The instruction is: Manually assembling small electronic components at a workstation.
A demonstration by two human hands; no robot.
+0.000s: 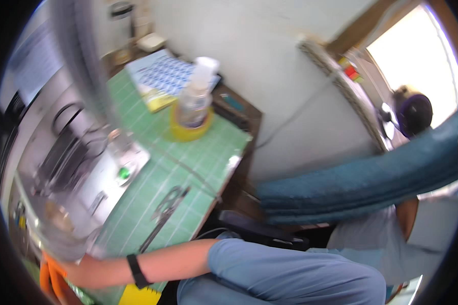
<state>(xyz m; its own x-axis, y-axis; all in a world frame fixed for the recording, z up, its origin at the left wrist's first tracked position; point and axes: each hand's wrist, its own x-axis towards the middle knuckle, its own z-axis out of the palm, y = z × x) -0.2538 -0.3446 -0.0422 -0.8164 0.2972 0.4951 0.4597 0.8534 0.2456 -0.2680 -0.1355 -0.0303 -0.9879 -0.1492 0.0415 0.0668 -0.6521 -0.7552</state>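
Observation:
My right forearm, with a black band at the wrist, reaches across to the lower left from a light blue sleeve. My right hand [81, 269] is blurred at its end, beside bright orange cloth-like material [55, 277] and a see-through plastic-looking thing [61, 218]. Its fingers are hidden, so whether it grips anything does not show. Beyond the forearm, a long dark tool with a looped end [167, 208] lies on a green gridded surface [208, 168]. My left hand does not appear.
A clear bottle with a white cap [194, 96] stands in a yellow ring [191, 133]. Behind it lies a blue-and-white printed sheet [160, 76]. Left are a white panel [107, 190] and dark boxy equipment [63, 160]. Thick blue fabric [356, 178] crosses the right, near another person's arm [406, 218].

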